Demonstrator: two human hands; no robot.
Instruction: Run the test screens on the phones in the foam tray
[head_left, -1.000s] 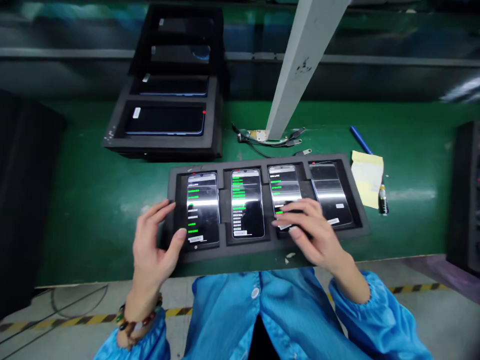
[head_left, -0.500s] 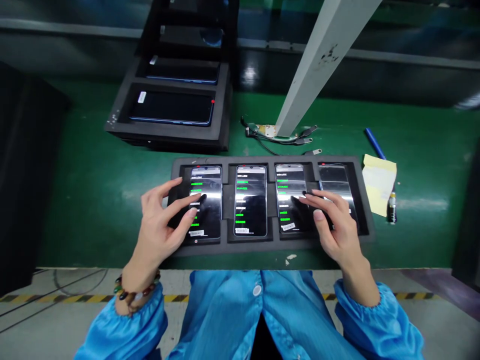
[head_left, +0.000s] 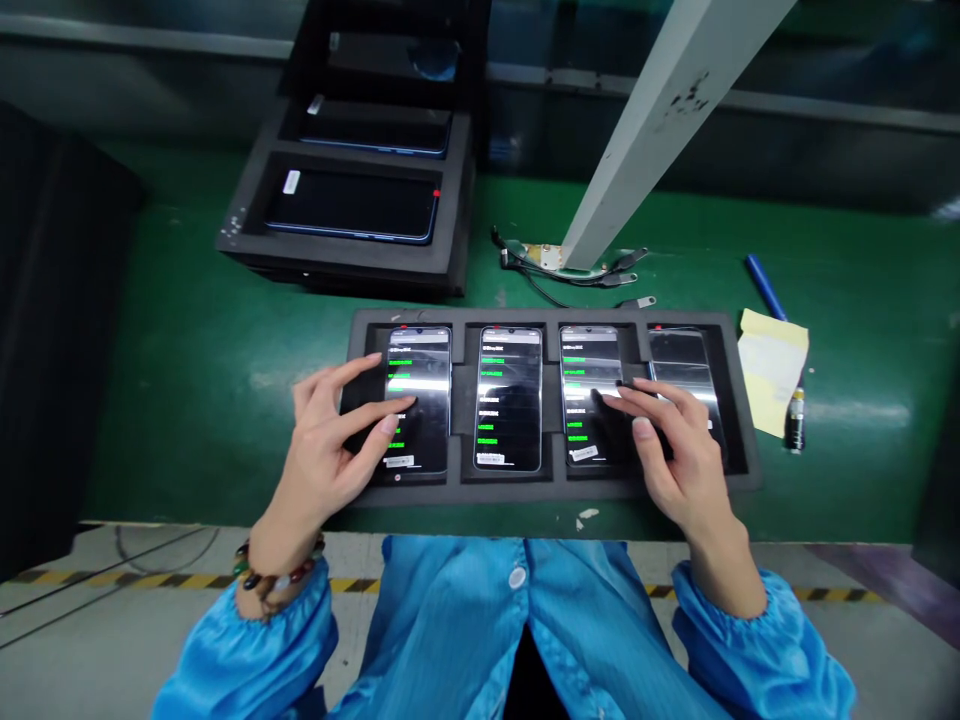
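A black foam tray (head_left: pixel 551 490) lies on the green bench in front of me with several phones in its slots. My left hand (head_left: pixel 334 450) is open, fingers spread, with fingertips on the screen of the leftmost phone (head_left: pixel 424 385), which shows green and white text lines. My right hand (head_left: pixel 675 450) is also open, its fingertips resting on the third phone (head_left: pixel 585 380) and its palm over the lower part of the rightmost phone (head_left: pixel 679 350). The second phone (head_left: pixel 510 400) lies untouched between my hands. Neither hand holds anything.
A stack of black foam trays (head_left: pixel 360 250) with dark phones stands at the back left. A grey slanted post (head_left: pixel 660 120) rises behind, with cables (head_left: pixel 570 270) at its foot. A yellow note (head_left: pixel 772 365), a blue pen (head_left: pixel 765 285) and a small bottle (head_left: pixel 795 420) lie to the right.
My right hand slid from the bottom of the third phone up and to the right, over the fourth. My left fingers moved up onto the first phone's screen. The screens' lists have changed.
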